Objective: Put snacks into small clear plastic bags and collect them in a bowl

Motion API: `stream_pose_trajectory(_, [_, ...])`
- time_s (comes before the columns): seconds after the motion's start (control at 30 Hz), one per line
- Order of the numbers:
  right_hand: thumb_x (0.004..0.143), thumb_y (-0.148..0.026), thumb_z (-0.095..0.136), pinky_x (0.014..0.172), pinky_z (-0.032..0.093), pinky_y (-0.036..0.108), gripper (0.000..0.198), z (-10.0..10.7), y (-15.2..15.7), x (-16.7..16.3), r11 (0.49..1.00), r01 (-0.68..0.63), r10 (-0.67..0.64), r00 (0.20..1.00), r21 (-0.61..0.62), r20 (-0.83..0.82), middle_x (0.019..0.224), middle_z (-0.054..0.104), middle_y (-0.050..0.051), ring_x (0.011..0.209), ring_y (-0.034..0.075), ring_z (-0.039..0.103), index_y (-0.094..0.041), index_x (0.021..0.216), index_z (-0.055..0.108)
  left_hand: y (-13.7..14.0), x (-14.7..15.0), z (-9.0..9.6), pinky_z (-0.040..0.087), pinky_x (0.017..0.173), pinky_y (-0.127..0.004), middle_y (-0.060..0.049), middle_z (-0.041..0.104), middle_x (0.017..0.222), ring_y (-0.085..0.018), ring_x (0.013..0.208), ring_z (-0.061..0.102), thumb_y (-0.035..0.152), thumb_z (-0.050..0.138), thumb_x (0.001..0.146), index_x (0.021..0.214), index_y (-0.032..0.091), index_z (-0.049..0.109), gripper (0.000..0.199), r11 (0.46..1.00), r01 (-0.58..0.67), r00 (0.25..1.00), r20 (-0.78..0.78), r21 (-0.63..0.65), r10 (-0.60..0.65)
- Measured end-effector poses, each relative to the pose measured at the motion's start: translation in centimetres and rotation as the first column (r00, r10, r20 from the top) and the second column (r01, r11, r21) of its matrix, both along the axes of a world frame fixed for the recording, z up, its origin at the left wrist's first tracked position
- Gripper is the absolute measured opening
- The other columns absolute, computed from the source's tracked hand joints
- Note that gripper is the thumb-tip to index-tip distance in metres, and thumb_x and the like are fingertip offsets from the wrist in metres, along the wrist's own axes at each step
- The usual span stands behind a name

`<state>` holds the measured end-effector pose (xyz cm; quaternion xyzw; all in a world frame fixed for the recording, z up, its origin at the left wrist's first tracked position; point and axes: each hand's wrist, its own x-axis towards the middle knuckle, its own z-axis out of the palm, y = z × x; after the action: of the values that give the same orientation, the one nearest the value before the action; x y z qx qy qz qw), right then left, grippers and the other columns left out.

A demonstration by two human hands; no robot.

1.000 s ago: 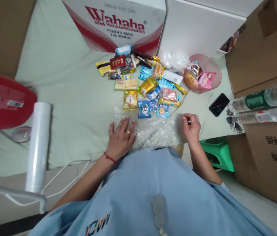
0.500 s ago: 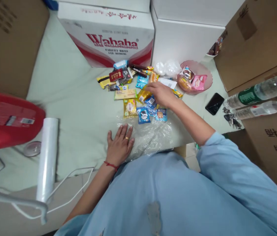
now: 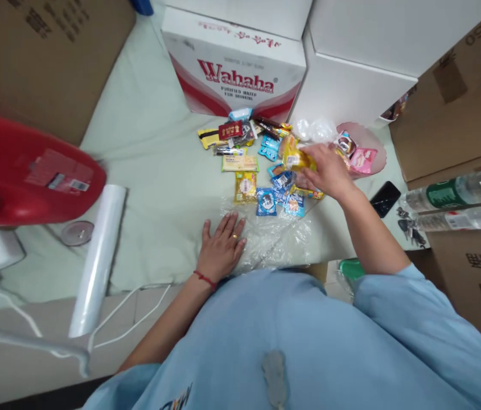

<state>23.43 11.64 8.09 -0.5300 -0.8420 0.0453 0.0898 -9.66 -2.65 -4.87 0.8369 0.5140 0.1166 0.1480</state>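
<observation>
My right hand (image 3: 328, 171) grips a yellow snack packet (image 3: 297, 159), lifted over the pile of wrapped snacks. Flat on the tabletop, with fingers spread, rests my left hand (image 3: 222, 246), its fingertips at the edge of a clear plastic bag (image 3: 272, 242). Beyond that bag lie a blue snack packet (image 3: 266, 201), a yellow square packet (image 3: 245, 187) and a pale green-edged packet (image 3: 240, 163). A dark red packet (image 3: 230, 130) sits among others farther back. The pink translucent bowl (image 3: 379, 162) behind my right hand holds several packets, including a pink one (image 3: 364, 160).
A white-and-red water carton (image 3: 240, 80) stands at the back. To the left are a red plastic container (image 3: 31, 171) and a white film roll (image 3: 99, 259). A black phone (image 3: 386, 199), keys (image 3: 411, 230) and plastic bottles (image 3: 462, 191) lie at the right.
My right hand has picked up the yellow packet from the pile and moved it right, toward the bowl. My left hand stays flat on the table. The camera view has shifted and tilted.
</observation>
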Motion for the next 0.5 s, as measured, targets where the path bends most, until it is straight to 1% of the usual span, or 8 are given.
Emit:
stream_pose_trajectory(0.07, [0.1, -0.037, 0.058, 0.101, 0.051, 0.047, 0.051, -0.2, -3.2, -0.2, 0.994, -0.092, 0.083, 0.988, -0.064, -0.133, 0.133, 0.067, 0.012, 0.122, 0.031, 0.062, -0.024, 0.149, 0.054, 0.0, -0.1, -0.1, 0.002, 0.129, -0.066, -0.011, 0.036, 0.17, -0.029, 0.158, 0.035, 0.04, 0.036, 0.107, 0.163, 0.028, 0.037, 0.057, 1.0, 0.004, 1.0, 0.018, -0.004, -0.004])
stream_pose_trajectory(0.13, [0.1, -0.037, 0.06, 0.099, 0.053, 0.043, 0.05, -1.1, -6.4, -1.6, 0.97, -0.179, 0.146, 0.97, -0.165, -0.193, 0.133, 0.068, 0.01, 0.122, 0.029, 0.064, -0.025, 0.148, 0.056, 0.0, -0.1, -0.1, 0.003, 0.128, -0.067, -0.012, 0.036, 0.17, -0.03, 0.158, 0.036, 0.04, 0.038, 0.107, 0.163, 0.028, 0.038, 0.057, 1.0, 0.007, 1.0, 0.028, -0.009, -0.007])
stream_pose_trajectory(0.17, [0.1, -0.036, 0.06, 0.097, 0.054, 0.04, 0.051, -1.8, -7.7, -2.6, 0.956, -0.196, 0.156, 0.97, -0.217, -0.188, 0.136, 0.067, 0.01, 0.122, 0.028, 0.065, -0.025, 0.149, 0.056, 0.1, -0.1, -0.1, 0.003, 0.128, -0.067, -0.012, 0.037, 0.169, -0.03, 0.157, 0.036, 0.04, 0.038, 0.107, 0.163, 0.027, 0.038, 0.057, 1.0, 0.008, 1.0, 0.03, -0.01, -0.008])
stream_pose_trajectory(0.23, [0.099, -0.031, 0.06, 0.091, 0.056, 0.036, 0.052, -3.4, -9.7, -4.5, 0.934, -0.173, 0.142, 0.983, -0.313, -0.119, 0.143, 0.064, 0.01, 0.119, 0.027, 0.067, -0.026, 0.151, 0.056, 0.1, -0.2, -0.2, 0.006, 0.128, -0.067, -0.013, 0.037, 0.17, -0.031, 0.157, 0.037, 0.04, 0.038, 0.107, 0.163, 0.026, 0.038, 0.057, 1.0, 0.006, 0.999, 0.035, -0.011, -0.006])
stream_pose_trajectory(0.33, [0.099, -0.027, 0.061, 0.086, 0.056, 0.035, 0.056, -5.2, -11.0, -6.1, 0.91, -0.122, 0.129, 0.992, -0.395, -0.008, 0.152, 0.059, 0.008, 0.114, 0.027, 0.069, -0.029, 0.154, 0.054, 0.1, -0.7, -0.2, 0.014, 0.127, -0.065, -0.016, 0.034, 0.171, -0.032, 0.157, 0.036, 0.04, 0.039, 0.107, 0.163, 0.023, 0.038, 0.058, 1.0, -0.015, 0.998, 0.055, -0.005, 0.015])
stream_pose_trajectory(0.4, [0.099, -0.031, 0.063, 0.092, 0.056, 0.039, 0.057, -5.6, -11.4, -6.1, 0.92, -0.129, 0.133, 0.991, -0.371, -0.016, 0.157, 0.054, 0.01, 0.12, 0.03, 0.066, -0.027, 0.155, 0.053, -0.1, -1.2, -0.1, 0.021, 0.127, -0.062, -0.017, 0.031, 0.172, -0.032, 0.159, 0.033, 0.039, 0.041, 0.107, 0.164, 0.023, 0.036, 0.06, 0.999, -0.044, 0.996, 0.083, 0.022, 0.042])
stream_pose_trajectory(0.47, [0.101, -0.039, 0.063, 0.104, 0.052, 0.048, 0.058, -5.7, -11.8, -5.6, 0.951, -0.138, 0.125, 0.99, -0.278, -0.064, 0.16, 0.051, 0.013, 0.132, 0.034, 0.058, -0.024, 0.156, 0.052, -0.6, -1.8, 0.1, 0.023, 0.127, -0.058, -0.017, 0.031, 0.172, -0.031, 0.16, 0.031, 0.036, 0.044, 0.106, 0.166, 0.025, 0.031, 0.062, 0.994, -0.072, 0.992, 0.111, 0.078, 0.063])
stream_pose_trajectory(0.5, [0.102, -0.043, 0.061, 0.111, 0.047, 0.053, 0.059, -5.9, -12.1, -5.4, 0.964, -0.145, 0.128, 0.988, -0.224, -0.088, 0.161, 0.05, 0.014, 0.137, 0.036, 0.053, -0.023, 0.157, 0.051, -1.0, -2.0, 0.2, 0.023, 0.127, -0.058, -0.017, 0.031, 0.172, -0.03, 0.16, 0.03, 0.034, 0.046, 0.105, 0.167, 0.027, 0.028, 0.064, 0.99, -0.08, 0.99, 0.124, 0.113, 0.066])
